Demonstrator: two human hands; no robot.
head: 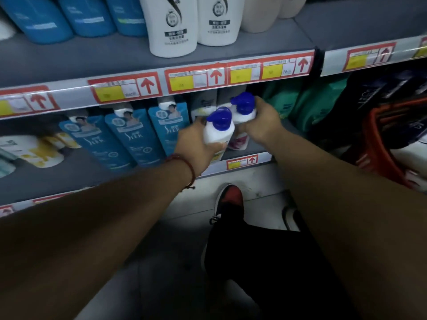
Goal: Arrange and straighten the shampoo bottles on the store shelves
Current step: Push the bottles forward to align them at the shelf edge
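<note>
Your left hand [196, 145] curls its fingers round the front bottle [218, 133] and your right hand [262, 122] grips the back bottle [243, 113], both blue-capped, side by side between your palms, over the lower shelf [57, 179], with teal bottles [124, 139] left of your knuckles.

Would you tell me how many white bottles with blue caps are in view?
2. The nearer bottle is in the left hand; the farther bottle is in the right hand. Others may be hidden behind.

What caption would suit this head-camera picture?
Left hand grips the nearer blue-capped bottle, right hand the farther bottle, before the lower shelf.
</note>
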